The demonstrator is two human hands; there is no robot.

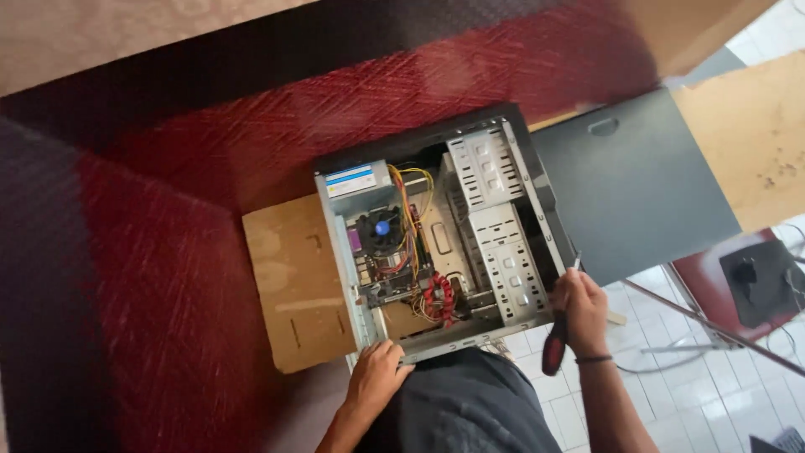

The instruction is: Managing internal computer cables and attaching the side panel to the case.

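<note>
An open desktop computer case (511,151) lies on its side on a red table, showing a motherboard with a black cooler fan (381,231), coloured cables (411,210), red cables (438,295) and metal drive bays (507,252). My left hand (375,375) grips the case's near lower-left edge. My right hand (579,309) rests at the case's near right corner and holds a screwdriver with a red and black handle (554,352), its shaft pointing up along the case's side.
A piece of brown cardboard (293,285) lies under the case's left side. The removed dark grey side panel (637,193) lies to the right. A red chair with a black object (755,281) stands on the white tiled floor at the right.
</note>
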